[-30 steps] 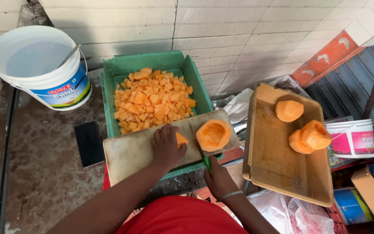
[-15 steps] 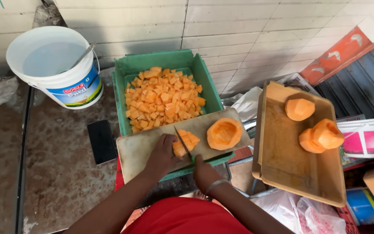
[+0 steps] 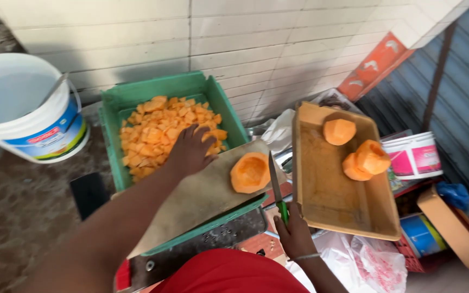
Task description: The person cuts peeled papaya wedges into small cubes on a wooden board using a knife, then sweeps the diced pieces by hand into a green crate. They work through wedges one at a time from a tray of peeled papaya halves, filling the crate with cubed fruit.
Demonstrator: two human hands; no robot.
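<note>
Nearest, right hand clamped on green-handled knife, blade up beside cutting board. Hollowed melon half sits on board, uncut. Left hand, fingers spread, over melon cubes in green crate. Judged step: clearing cut pieces; next calls for steadying half under blade.

I see white tiled wall at far side, grey corrugated shutter far right, orange panel leaning between them, rough speckled brown floor left, even daylight
</note>
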